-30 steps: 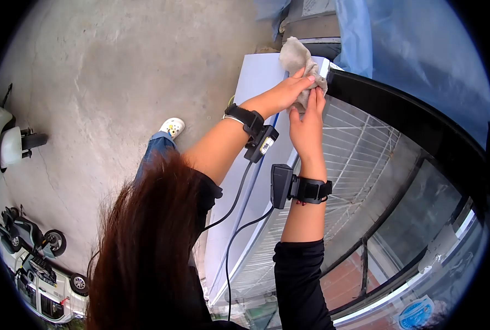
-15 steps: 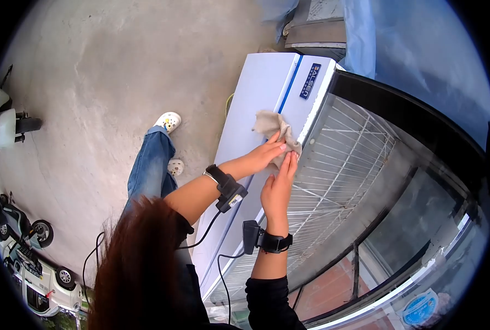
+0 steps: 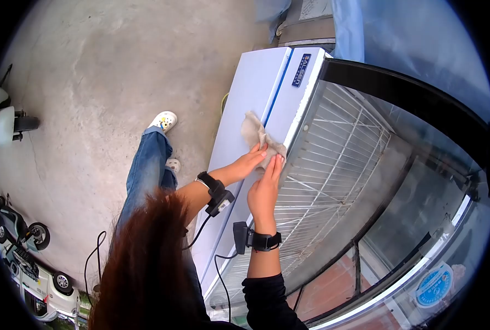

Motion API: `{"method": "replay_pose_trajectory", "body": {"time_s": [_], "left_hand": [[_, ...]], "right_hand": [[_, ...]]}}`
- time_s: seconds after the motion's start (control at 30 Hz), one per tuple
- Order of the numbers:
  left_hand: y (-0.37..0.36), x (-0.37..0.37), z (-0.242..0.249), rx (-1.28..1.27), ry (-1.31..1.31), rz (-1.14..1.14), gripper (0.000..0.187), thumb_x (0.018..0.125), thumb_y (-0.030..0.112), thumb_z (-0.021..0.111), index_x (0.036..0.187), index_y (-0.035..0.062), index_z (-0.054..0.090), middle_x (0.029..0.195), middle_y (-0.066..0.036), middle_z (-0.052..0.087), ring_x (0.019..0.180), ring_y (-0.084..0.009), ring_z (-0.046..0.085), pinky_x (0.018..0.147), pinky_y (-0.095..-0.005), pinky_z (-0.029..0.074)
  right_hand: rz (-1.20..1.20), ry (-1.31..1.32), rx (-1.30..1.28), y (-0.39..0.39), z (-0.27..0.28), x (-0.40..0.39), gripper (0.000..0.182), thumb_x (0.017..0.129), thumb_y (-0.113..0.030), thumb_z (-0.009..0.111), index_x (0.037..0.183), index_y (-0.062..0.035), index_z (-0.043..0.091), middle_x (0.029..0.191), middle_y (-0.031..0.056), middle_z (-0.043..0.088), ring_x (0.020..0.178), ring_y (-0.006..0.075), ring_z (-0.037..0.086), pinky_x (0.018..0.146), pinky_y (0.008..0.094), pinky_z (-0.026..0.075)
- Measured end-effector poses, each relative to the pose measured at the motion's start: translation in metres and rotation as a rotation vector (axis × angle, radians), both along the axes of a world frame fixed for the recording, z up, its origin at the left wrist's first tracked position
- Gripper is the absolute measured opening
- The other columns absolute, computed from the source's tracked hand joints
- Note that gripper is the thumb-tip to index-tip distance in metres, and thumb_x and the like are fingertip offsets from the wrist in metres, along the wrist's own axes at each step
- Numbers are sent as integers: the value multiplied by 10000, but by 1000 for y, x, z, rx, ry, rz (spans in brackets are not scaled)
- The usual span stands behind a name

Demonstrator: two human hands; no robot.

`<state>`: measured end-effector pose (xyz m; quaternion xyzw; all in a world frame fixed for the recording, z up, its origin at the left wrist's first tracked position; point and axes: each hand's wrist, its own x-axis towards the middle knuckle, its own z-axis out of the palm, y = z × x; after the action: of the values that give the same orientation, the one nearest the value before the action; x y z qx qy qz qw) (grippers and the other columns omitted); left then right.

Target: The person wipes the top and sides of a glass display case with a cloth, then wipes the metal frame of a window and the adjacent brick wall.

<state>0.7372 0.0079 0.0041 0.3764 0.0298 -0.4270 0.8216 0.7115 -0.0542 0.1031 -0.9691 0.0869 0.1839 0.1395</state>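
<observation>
A grey-beige cloth (image 3: pixel 252 130) lies crumpled on the white top edge of a display freezer (image 3: pixel 250 82), across its blue stripe. My left hand (image 3: pixel 251 160) presses on the cloth with its fingers bent into the folds. Beside it, my right hand (image 3: pixel 264 192) holds the cloth's near right corner, fingers together and pressed down by the inner rim. The fingertips of both hands are close together. Part of the cloth is hidden beneath them.
Right of the rim, the freezer's inside shows a white wire rack (image 3: pixel 333 159) and a black frame (image 3: pixel 404 99). Blue sheeting (image 3: pixel 348 27) hangs behind. Cables run from both wrist straps. Parked vehicles, including a white car (image 3: pixel 41 286), stand at the left.
Both hands and the cloth have slid a little along the freezer edge, away from the logo plate and toward me. The whole view has shifted slightly.
</observation>
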Motion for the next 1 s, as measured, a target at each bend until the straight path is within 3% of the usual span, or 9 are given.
{"method": "replay_pose_trajectory", "body": {"time_s": [0.1,0.23,0.3,0.5,0.63,0.77,1.0], "left_hand": [[-2,-51,-1,-75,127,19,589,904,356,283,1294,-62,143,1363,-151,153,1270,-211,107,1025,-283,93],[4,-71,4,-140,153,-2,602,901,377,278,1293,-62,150,1368,-143,143,1272,-213,105,1026,-281,92],[17,-46,19,-41,127,-89,623,896,402,269,1294,-62,147,1376,-140,120,1276,-214,92,1028,-281,83],[10,14,23,-86,64,78,662,881,441,274,1300,-51,134,1381,-140,110,1281,-208,78,1029,-286,65],[-3,8,7,-120,31,156,652,883,429,276,1307,-40,119,1382,-131,117,1284,-199,68,1030,-284,50],[-7,-40,-3,-1,27,82,643,885,418,273,1308,-40,115,1386,-141,86,1287,-210,31,1031,-298,34],[8,-163,20,-99,233,-73,656,886,414,273,1298,-64,93,1380,-186,38,1287,-238,0,1034,-312,36]], "right_hand": [[-97,96,-19,11,8,-60,603,648,132,338,1234,114,201,1295,274,186,1231,401,159,1012,410,171],[-50,115,-49,8,7,-94,601,647,122,369,1228,120,214,1294,284,194,1224,409,164,1009,431,164],[-49,45,-17,4,2,-86,605,645,129,346,1233,114,203,1301,266,177,1235,396,148,1013,406,169],[14,-56,164,-19,-6,3,585,660,125,332,1235,107,221,1300,255,198,1231,380,172,1020,390,166],[13,-78,229,-25,-9,17,568,677,106,332,1236,101,230,1313,233,197,1243,346,170,1019,362,177],[14,-49,134,-17,-6,-18,543,704,92,338,1236,101,230,1312,231,204,1243,347,167,1020,374,176],[-85,195,174,-14,18,-157,622,682,86,398,1259,94,165,1313,273,167,1240,397,138,1022,403,142]]}}
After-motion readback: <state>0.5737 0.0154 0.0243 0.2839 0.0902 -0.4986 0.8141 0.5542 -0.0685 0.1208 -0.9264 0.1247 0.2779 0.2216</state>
